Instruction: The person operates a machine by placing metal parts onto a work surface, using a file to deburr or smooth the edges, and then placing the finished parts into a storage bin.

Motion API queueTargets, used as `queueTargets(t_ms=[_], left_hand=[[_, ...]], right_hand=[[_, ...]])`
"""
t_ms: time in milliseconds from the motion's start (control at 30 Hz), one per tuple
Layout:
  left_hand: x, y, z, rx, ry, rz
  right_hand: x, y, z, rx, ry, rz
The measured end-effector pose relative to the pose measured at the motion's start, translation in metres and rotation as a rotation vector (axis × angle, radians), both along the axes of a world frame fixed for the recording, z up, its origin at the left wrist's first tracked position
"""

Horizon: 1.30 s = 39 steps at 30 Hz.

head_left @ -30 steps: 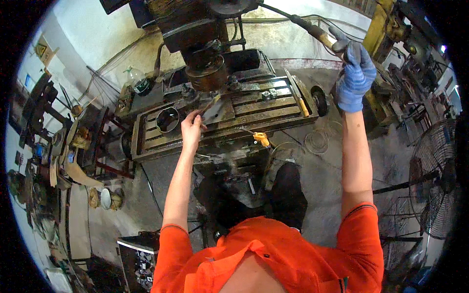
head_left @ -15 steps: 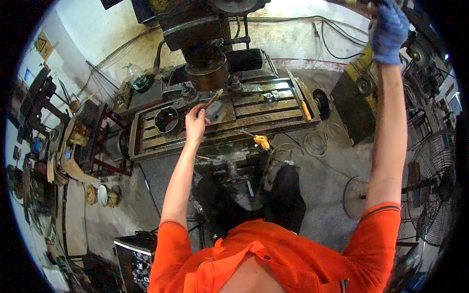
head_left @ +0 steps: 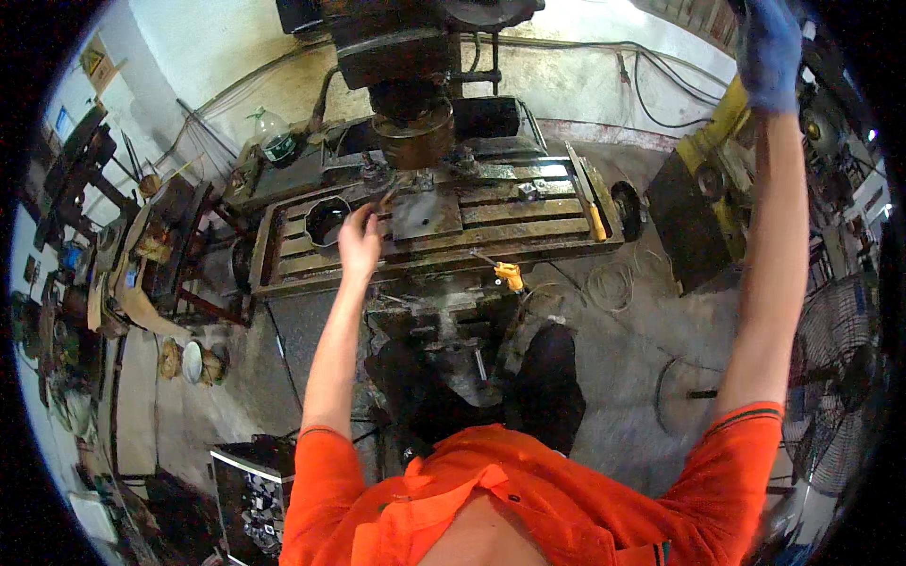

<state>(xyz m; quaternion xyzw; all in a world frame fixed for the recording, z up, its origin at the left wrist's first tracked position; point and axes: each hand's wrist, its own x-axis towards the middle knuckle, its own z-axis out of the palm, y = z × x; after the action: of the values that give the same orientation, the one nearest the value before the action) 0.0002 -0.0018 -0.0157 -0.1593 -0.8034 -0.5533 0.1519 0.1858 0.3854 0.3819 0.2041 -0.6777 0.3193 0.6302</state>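
Note:
My bare left hand [head_left: 360, 243] is closed around the handle of a small brush [head_left: 388, 196], its head pointing up and away. It is just right of a dark open can [head_left: 311, 224] on the slotted machine table [head_left: 528, 232]. To the right of the brush lies a flat metal plate [head_left: 429, 223], under the milling machine's round cutter head [head_left: 413, 140]. My right hand [head_left: 769, 58], in a blue glove, is raised high at the upper right. Its fingers are blurred and cut off by the dark rim, so what it touches is hidden.
A yellow air gun [head_left: 510, 274] hangs at the table's front edge. A yellow-handled file [head_left: 596, 221] and a small metal block [head_left: 531, 191] lie on the table's right part. A yellow cabinet [head_left: 703, 189] and a fan [head_left: 835, 368] stand right, a plastic bottle [head_left: 275, 140] back left.
My left hand has moved left with the brush, from over the plate toward the can. The raised right hand has shifted slightly up and right in view.

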Motion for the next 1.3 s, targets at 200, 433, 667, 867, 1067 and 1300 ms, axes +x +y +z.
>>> queueTargets(t_ms=[200,433,667,867,1067,1300], left_hand=[[0.017,-0.074,0.037,-0.38,0.396,0.351],[0.004,-0.108,0.019,-0.811,0.277,0.329],[0.029,-0.124,0.025,-0.741,0.219,0.269],[0.038,-0.142,0.031,-0.662,0.199,0.289],[0.065,-0.212,0.031,-0.503,0.147,0.293],[0.076,-0.256,0.009,-0.49,0.004,0.282]], right_hand=[[0.045,-0.004,-0.239,-0.06,-0.43,-0.536],[0.03,-0.065,-0.475,-0.73,-1.215,0.018],[-0.01,-0.095,-0.546,-0.831,-1.474,0.244],[-0.005,-0.117,-0.573,-0.753,-1.319,0.038],[0.031,-0.147,-0.358,-0.37,-0.904,0.033],[-0.011,-0.161,-0.313,0.614,-1.63,-0.512]])
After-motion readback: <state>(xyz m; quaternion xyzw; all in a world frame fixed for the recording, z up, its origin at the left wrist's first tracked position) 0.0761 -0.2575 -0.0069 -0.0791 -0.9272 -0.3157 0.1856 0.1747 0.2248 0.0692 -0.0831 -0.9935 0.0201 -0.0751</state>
